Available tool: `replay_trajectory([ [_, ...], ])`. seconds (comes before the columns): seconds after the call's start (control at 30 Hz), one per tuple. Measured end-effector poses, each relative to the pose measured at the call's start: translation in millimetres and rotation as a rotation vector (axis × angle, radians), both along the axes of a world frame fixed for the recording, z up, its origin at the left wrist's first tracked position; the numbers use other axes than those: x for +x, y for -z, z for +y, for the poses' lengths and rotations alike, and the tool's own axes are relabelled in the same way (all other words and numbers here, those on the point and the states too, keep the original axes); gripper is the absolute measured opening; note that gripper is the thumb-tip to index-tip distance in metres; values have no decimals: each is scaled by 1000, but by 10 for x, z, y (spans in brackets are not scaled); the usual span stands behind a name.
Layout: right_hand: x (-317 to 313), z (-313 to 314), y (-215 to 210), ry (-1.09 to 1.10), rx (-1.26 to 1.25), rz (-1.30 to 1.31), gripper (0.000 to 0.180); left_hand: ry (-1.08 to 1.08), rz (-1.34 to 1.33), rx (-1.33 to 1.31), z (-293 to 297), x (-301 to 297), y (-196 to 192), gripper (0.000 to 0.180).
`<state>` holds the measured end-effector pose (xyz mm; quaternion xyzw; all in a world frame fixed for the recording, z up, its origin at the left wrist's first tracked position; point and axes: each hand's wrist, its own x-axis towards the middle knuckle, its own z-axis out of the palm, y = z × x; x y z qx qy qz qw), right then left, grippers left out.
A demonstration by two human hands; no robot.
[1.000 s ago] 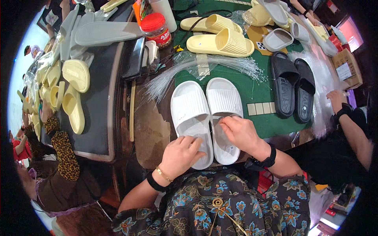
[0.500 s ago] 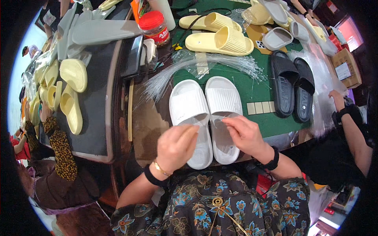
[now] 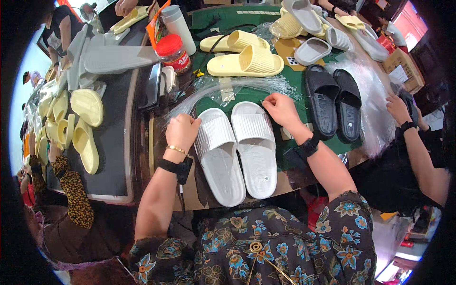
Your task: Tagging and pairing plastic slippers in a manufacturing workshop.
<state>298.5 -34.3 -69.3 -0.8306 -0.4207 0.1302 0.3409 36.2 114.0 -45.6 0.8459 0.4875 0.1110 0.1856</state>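
Observation:
A pair of white slide sandals stands side by side at the table's front edge, toes pointing away: the left slide (image 3: 216, 137) and the right slide (image 3: 253, 130). Beside the left slide's strap, my left hand (image 3: 183, 132) is closed, its thumb against the fingers. By the right slide's toe, my right hand (image 3: 281, 110) pinches with fingertips together. Whatever is in either pinch is too fine to make out. Faint thin strands cross the slides below the straps. Behind the toes lies a spread bundle of thin clear plastic ties (image 3: 251, 84).
Yellow slides (image 3: 244, 62) lie farther back, black slides (image 3: 323, 102) to the right. A red-lidded jar (image 3: 173, 53), a white bottle (image 3: 179, 29) and a dark phone-like slab (image 3: 153, 85) stand back left. A co-worker's hand (image 3: 398, 108) is at right; a patterned sleeve (image 3: 73, 190) shows at left.
My hands have parted from between the white slides, moving outward and away from me to either side of them. The view has shifted slightly.

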Motion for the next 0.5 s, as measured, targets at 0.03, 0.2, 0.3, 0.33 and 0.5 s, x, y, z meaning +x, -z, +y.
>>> replay_trajectory([
  [0.03,4,38,23,-3,4,-2,24,-3,-2,4,17,4,33,25],
  [0.2,-59,107,-3,-132,30,30,22,-15,-53,15,-46,-39,62,20],
  [0.3,-129,59,-26,-119,-2,30,22,-14,3,34,-135,-83,77,18],
  [0.33,-133,49,41,-139,45,66,20,4,-29,47,-167,-116,71,17],
  [0.5,-193,20,-77,-163,88,172,20,39,-133,81,-239,-150,54,13],
])
